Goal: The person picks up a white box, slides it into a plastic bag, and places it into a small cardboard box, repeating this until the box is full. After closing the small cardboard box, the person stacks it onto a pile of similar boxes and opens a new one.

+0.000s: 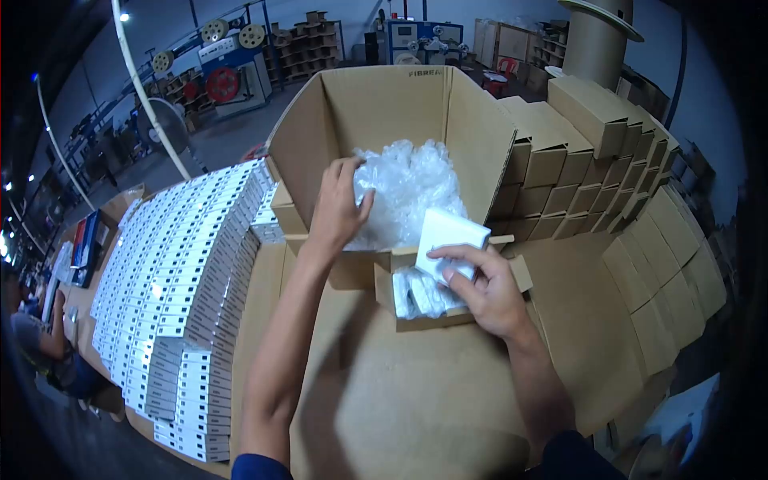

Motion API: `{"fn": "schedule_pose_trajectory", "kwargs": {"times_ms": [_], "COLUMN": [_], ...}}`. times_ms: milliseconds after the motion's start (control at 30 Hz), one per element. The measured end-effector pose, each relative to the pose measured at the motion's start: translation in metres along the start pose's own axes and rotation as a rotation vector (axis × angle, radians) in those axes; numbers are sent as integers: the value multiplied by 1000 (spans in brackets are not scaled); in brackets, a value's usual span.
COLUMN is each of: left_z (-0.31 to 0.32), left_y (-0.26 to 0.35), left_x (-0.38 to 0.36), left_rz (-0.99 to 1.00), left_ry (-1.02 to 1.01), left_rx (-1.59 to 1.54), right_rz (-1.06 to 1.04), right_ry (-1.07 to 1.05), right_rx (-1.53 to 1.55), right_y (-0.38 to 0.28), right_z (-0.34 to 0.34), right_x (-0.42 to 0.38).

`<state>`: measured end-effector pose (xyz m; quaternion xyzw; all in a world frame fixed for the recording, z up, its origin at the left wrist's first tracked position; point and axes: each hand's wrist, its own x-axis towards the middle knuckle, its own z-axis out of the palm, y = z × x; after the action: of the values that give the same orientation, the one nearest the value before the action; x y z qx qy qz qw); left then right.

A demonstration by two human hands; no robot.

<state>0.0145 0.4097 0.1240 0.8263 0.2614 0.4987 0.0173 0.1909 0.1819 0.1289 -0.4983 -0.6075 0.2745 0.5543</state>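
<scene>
My right hand (488,292) grips a flat white square box (450,238) by its lower edge, thumb on one side. The box is tilted above a small open cardboard carton (434,324). Inside that carton lie white items in clear plastic wrap (424,293); the held box and my fingers hide part of them. My left hand (340,200) is at the left side of a large open cardboard box (384,100), its fingers curved and thumb apart. Next to those fingers is a heap of clear plastic bags (412,180) filling the large box.
Long stacked rows of white boxes (172,272) stand on the left. Closed brown cartons (576,172) are piled at the right, with more cartons (660,268) nearer me. Cardboard covers the worktable (376,400). Another person (56,344) sits at far left; machines (232,68) stand behind.
</scene>
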Motion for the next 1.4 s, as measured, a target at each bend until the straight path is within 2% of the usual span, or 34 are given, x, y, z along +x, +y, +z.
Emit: {"fn": "schedule_pose_trajectory", "kwargs": {"times_ms": [33, 133, 233, 267, 367, 400, 500, 567, 667, 767, 800, 900, 933, 1033, 1067, 1200, 1267, 1333, 1400], "left_z": [16, 44, 44, 42, 22, 17, -1, 10, 10, 13, 19, 16, 15, 21, 23, 22, 12, 14, 24], "left_y": [-15, -46, -49, -45, -30, -24, -5, -10, 16, 28, 24, 13, 23, 15, 7, -2, 20, 40, 18], "left_x": [16, 45, 58, 57, 55, 53, 42, 29, 15, 2, 0, -3, 0, 0, 0, -2, 7, 16, 5], "left_rz": [-12, 101, -46, -40, -264, -288, -477, -417, -358, -399, -458, -601, -710, -696, -671, -608, -796, -951, -709], "left_ry": [-16, -83, -150, -42, -4, 40, -10, 40, 3, -19, 33, 26, 77, 184, 223, 103, 120, 143, -7], "left_rx": [27, 198, 120, 93, -90, -154, -324, -498, -560, -687, -828, -1340, -1332, -1482, -1405, -1342, -1273, -1228, -1053], "right_rz": [-49, -141, -122, -151, -62, -62, -107, -39, 33, 158, 89, 36, 35, -84, -64, 17, 73, 50, 18], "right_ry": [67, 136, 141, 133, 134, 136, 262, 298, 364, 303, 359, 362, 360, 447, 441, 412, 392, 386, 396], "right_rx": [-112, -159, -332, -332, -259, -210, -269, -147, 112, 194, 85, -11, -99, -171, -179, -139, -151, -105, -162], "right_y": [13, 11, 13, 22, 29, 34, 52, 61, 70, 76, 81, 92, 90, 89, 88, 87, 66, 80, 76], "right_z": [-8, -19, -27, -29, -25, -23, -7, 10, 35, 33, 32, 26, 22, 16, 12, 6, 6, 7, 7], "right_x": [10, 44, 65, 72, 84, 89, 102, 114, 131, 134, 135, 133, 129, 125, 124, 123, 116, 120, 118]}}
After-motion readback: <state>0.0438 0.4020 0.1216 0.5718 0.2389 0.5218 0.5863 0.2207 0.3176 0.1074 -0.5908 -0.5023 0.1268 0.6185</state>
